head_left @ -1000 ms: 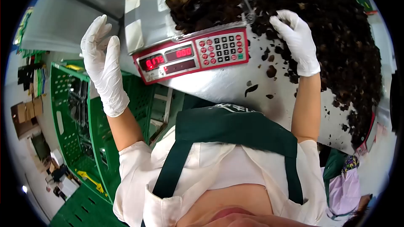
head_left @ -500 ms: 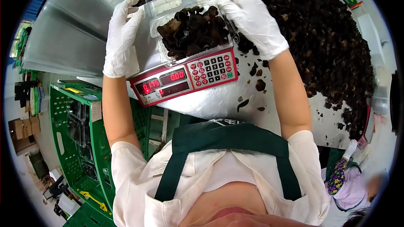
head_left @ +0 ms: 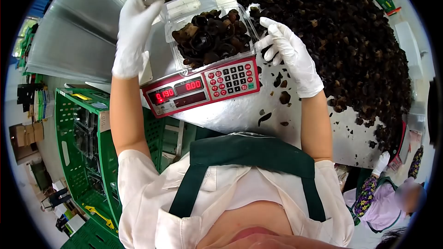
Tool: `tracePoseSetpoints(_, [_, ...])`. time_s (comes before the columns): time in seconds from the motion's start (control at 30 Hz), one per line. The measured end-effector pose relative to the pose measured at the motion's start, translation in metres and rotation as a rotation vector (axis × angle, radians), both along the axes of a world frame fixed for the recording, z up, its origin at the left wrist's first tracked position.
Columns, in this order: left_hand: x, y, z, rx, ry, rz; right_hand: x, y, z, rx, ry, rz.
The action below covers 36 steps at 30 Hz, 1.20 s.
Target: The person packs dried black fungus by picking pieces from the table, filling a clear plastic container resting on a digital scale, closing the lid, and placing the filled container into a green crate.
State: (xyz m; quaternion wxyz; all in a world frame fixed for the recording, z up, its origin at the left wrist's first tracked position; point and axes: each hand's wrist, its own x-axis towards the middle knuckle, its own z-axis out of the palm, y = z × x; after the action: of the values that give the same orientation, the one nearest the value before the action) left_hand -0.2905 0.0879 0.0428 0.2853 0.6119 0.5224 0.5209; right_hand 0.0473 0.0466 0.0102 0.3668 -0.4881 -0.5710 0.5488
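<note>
A clear plastic clamshell box (head_left: 173, 51) lies with its lid raised on a red-and-white digital scale (head_left: 203, 87), filled with dark wood ear mushrooms (head_left: 210, 37). The scale's display reads 0.190 and 0.00. My left hand (head_left: 138, 23), in a white glove, is to the left of the box with its fingers apart; its fingertips are smeared by motion. My right hand (head_left: 290, 55), gloved too, hovers just right of the box, fingers loosely spread and holding nothing.
A large heap of wood ear mushrooms (head_left: 332, 32) covers the right of the metal table (head_left: 226, 115), with loose pieces nearer me. Nested clear plastic trays (head_left: 74, 27) stand at the left. A green crate (head_left: 69, 133) holds packed boxes. Another person (head_left: 378, 198) is at lower right.
My right hand has come off the box's lid and moved down and right. My left hand has moved up, away from the box. The display has gone from 0.175 to 0.190.
</note>
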Motion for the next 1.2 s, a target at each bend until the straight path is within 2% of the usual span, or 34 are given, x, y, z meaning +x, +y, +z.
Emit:
tracePoseSetpoints(0.03, [0.003, -0.020, 0.007, -0.009, 0.029, -0.045, 0.000, 0.002, 0.003, -0.001, 0.007, 0.001])
tracePoseSetpoints(0.1, [0.004, -0.061, 0.016, 0.213, 0.465, -0.101, -0.001, 0.007, 0.011, -0.232, 0.138, 0.073])
tracePoseSetpoints(0.17, [0.020, -0.102, 0.022, -0.005, 0.477, -0.171, -0.004, 0.011, 0.005, -0.256, 0.210, 0.106])
tracePoseSetpoints(0.23, [0.028, -0.123, 0.004, -0.160, 0.657, -0.118, -0.009, 0.017, -0.008, -0.202, 0.167, 0.202])
tracePoseSetpoints(0.3, [0.031, -0.129, -0.013, -0.337, 0.208, -0.111, -0.009, 0.017, -0.018, -0.172, 0.212, 0.290])
tracePoseSetpoints(0.33, [0.035, -0.128, -0.017, -0.337, -0.051, -0.134, -0.011, 0.015, -0.019, -0.182, 0.243, 0.283])
tracePoseSetpoints(0.43, [0.028, -0.115, -0.018, -0.432, 0.037, 0.000, -0.017, 0.010, -0.013, -0.187, 0.256, 0.275])
tracePoseSetpoints(0.53, [0.031, -0.108, -0.022, -0.490, -0.389, -0.051, -0.017, 0.010, -0.018, -0.215, 0.298, 0.207])
tracePoseSetpoints(0.67, [0.045, -0.123, -0.027, -0.411, -0.502, -0.032, -0.022, -0.004, -0.020, -0.164, 0.403, 0.125])
tracePoseSetpoints(0.73, [0.050, -0.133, -0.037, -0.331, -0.610, -0.043, -0.022, -0.017, -0.014, -0.146, 0.356, 0.105])
tracePoseSetpoints(0.83, [0.050, -0.156, -0.041, -0.388, -0.601, -0.055, -0.019, -0.032, -0.018, -0.129, 0.337, 0.068])
tracePoseSetpoints(0.87, [0.048, -0.170, -0.035, -0.412, -0.612, -0.114, -0.028, -0.041, -0.008, -0.119, 0.421, 0.056])
tracePoseSetpoints(0.9, [0.045, -0.182, -0.026, -0.440, -0.623, -0.182, -0.018, -0.039, -0.016, -0.102, 0.488, 0.122])
tracePoseSetpoints(0.97, [0.025, -0.207, -0.009, -0.357, -0.489, -0.147, -0.013, -0.046, -0.005, -0.095, 0.522, 0.248])
tracePoseSetpoints(1.0, [0.009, -0.209, -0.025, -0.150, -0.458, -0.064, -0.014, -0.045, -0.001, -0.117, 0.553, 0.321])
tracePoseSetpoints(1.03, [-0.006, -0.213, -0.024, -0.142, -0.477, 0.010, -0.017, -0.044, 0.001, -0.140, 0.582, 0.391])
tracePoseSetpoints(1.07, [-0.020, -0.224, -0.021, -0.209, -0.676, -0.108, -0.024, -0.044, -0.002, -0.135, 0.516, 0.358])
tracePoseSetpoints(1.1, [-0.029, -0.234, -0.016, -0.270, -0.872, -0.233, -0.041, -0.048, 0.016, -0.159, 0.520, 0.550])
tracePoseSetpoints(1.13, [-0.031, -0.239, -0.009, -0.427, -0.804, -0.258, -0.050, -0.051, 0.018, -0.167, 0.460, 0.577])
tracePoseSetpoints(1.17, [-0.022, -0.239, -0.002, -0.419, -0.375, -0.159, -0.058, -0.055, 0.020, -0.176, 0.399, 0.601])
tracePoseSetpoints(1.2, [-0.019, -0.253, 0.004, -0.364, -0.442, -0.163, -0.075, -0.062, 0.030, -0.154, 0.304, 0.548])
